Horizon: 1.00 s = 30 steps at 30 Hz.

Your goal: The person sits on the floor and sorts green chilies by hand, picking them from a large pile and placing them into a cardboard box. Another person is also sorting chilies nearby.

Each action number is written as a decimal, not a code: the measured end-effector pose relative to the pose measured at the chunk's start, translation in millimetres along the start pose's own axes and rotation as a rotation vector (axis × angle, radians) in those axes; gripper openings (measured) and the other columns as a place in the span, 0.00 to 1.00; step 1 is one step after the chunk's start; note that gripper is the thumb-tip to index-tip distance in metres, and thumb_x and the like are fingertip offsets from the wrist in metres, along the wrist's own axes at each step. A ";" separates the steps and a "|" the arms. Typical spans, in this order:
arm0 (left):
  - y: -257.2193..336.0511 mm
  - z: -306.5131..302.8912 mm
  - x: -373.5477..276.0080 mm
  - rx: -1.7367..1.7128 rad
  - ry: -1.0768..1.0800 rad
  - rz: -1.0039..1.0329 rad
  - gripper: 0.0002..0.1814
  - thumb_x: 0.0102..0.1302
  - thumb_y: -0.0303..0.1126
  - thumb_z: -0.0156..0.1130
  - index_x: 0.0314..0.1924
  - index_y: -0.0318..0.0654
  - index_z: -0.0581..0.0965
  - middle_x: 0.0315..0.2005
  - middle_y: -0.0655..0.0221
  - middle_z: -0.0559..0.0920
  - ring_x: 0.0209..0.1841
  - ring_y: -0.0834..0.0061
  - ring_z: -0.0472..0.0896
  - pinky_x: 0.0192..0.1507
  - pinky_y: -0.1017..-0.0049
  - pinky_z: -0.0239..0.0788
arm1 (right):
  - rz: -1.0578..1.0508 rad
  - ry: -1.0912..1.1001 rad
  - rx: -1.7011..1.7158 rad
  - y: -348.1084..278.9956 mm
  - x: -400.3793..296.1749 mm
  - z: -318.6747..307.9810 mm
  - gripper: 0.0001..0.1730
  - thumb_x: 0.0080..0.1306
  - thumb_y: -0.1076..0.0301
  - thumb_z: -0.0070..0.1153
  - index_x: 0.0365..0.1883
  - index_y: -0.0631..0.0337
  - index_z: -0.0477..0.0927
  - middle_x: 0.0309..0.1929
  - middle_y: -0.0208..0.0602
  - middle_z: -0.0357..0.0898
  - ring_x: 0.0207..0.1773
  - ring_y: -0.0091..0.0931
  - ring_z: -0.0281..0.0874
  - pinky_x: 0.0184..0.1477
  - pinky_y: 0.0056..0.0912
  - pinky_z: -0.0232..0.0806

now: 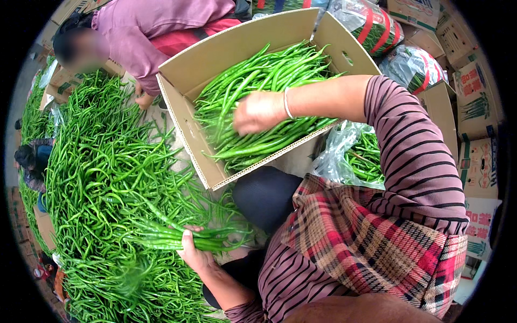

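My left hand [194, 246] grips a bunch of long green chili peppers [161, 236], its thumb over them, above the edge of a wide pile of loose peppers [97, 169]. The bunch's tips point towards the pile. My right hand [258, 113], blurred, is inside a cardboard box [234, 44] and touches the long green peppers [282, 74] lying there. Its fingers are partly hidden, so I cannot tell whether it holds any. The peppers in the box lie roughly side by side. The box is tilted in view, its near edge by my knee [262, 198].
Another person [141, 36] sits beyond the box, a hand [143, 99] at the pile's edge. A clear plastic bag of peppers [363, 157] stands beside my right arm. Striped plastic bags [375, 28] and printed cartons [472, 97] line the right. More people [34, 161] are at far left.
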<state>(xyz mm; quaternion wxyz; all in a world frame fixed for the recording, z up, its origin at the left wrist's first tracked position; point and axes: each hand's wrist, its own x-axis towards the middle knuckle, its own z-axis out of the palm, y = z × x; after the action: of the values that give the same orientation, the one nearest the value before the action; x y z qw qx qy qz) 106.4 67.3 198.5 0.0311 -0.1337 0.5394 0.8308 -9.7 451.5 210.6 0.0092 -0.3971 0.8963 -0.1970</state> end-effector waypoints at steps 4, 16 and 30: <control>0.6 2.4 1.5 0.018 0.010 -0.017 0.33 0.62 0.23 0.53 0.66 0.35 0.55 0.31 0.65 0.72 0.33 0.72 0.72 0.41 0.67 0.68 | 0.333 -0.105 -0.453 56.4 9.2 -0.3 0.14 0.57 0.59 0.57 0.38 0.56 0.77 0.42 0.39 0.78 0.49 0.36 0.75 0.49 0.46 0.67; -4.2 -3.5 3.7 0.094 0.045 -0.027 0.36 0.60 0.23 0.55 0.67 0.34 0.54 0.30 0.64 0.73 0.33 0.71 0.73 0.40 0.66 0.68 | 0.636 0.156 -0.497 123.1 1.9 -9.5 0.23 0.63 0.46 0.52 0.45 0.55 0.79 0.46 0.41 0.76 0.54 0.39 0.72 0.53 0.46 0.65; -2.5 3.0 4.2 0.012 0.055 -0.061 0.36 0.58 0.24 0.56 0.66 0.33 0.56 0.31 0.63 0.73 0.33 0.69 0.74 0.41 0.65 0.70 | 0.617 0.393 -0.583 100.0 -16.7 46.9 0.36 0.62 0.43 0.48 0.60 0.62 0.68 0.60 0.45 0.68 0.62 0.38 0.63 0.64 0.47 0.50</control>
<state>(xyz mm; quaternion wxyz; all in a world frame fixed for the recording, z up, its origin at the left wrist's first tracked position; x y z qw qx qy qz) 102.3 70.7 196.4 0.0424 -0.1728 0.5408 0.8221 -61.1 507.9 129.0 -0.2148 -0.0532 0.9752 0.0036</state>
